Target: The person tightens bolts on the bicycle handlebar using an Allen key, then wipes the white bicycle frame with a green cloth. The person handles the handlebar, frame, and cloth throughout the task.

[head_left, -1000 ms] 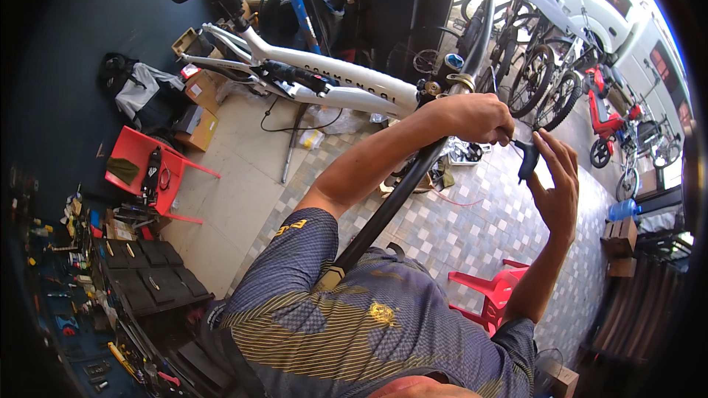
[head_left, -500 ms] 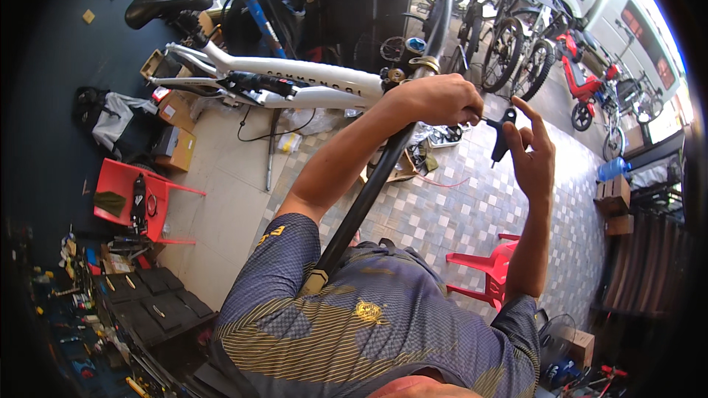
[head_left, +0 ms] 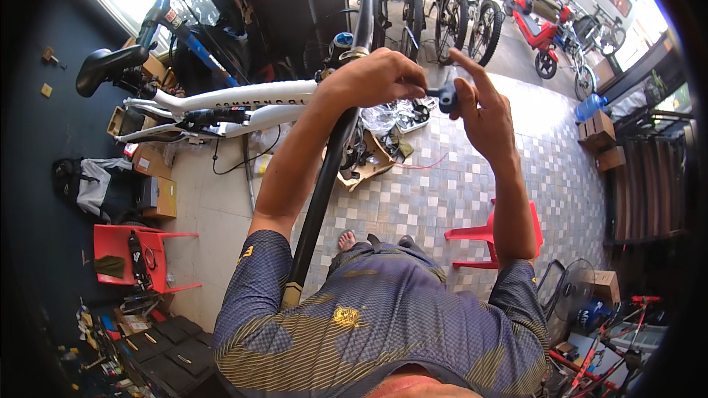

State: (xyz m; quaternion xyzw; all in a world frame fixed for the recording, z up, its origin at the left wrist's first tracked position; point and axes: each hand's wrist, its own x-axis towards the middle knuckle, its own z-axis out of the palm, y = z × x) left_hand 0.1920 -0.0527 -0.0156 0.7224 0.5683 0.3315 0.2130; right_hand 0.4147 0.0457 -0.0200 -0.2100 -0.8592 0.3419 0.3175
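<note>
My right hand (head_left: pixel 485 114) grips the dark handle of a T-handle hex key (head_left: pixel 447 99), its thumb and fingers closed round it and the index finger stretched upward. The key's thin shaft points left to the fingertips of my left hand (head_left: pixel 380 77). Those fingers are curled and closed at the shaft's end; whether they hold anything else is hidden. My left hand is above a black handlebar (head_left: pixel 328 177), which slants from my chest to the far side. Just beyond that hand, a blue-topped part (head_left: pixel 343 40) shows on the front of a white bicycle frame (head_left: pixel 251 94).
On the tiled floor below lies an opened cardboard box (head_left: pixel 369 169) with plastic bags. Red plastic chairs stand at left (head_left: pixel 158 247) and right (head_left: pixel 520 228). Tool trays (head_left: pixel 166 350) fill the lower left. Parked bicycles (head_left: pixel 451 22) and a red scooter (head_left: pixel 535 29) are at the back.
The view has shifted, so the bicycle and both hands appear further left. The hex key's handle has turned in my right hand and now appears foreshortened. Both hands stay close together.
</note>
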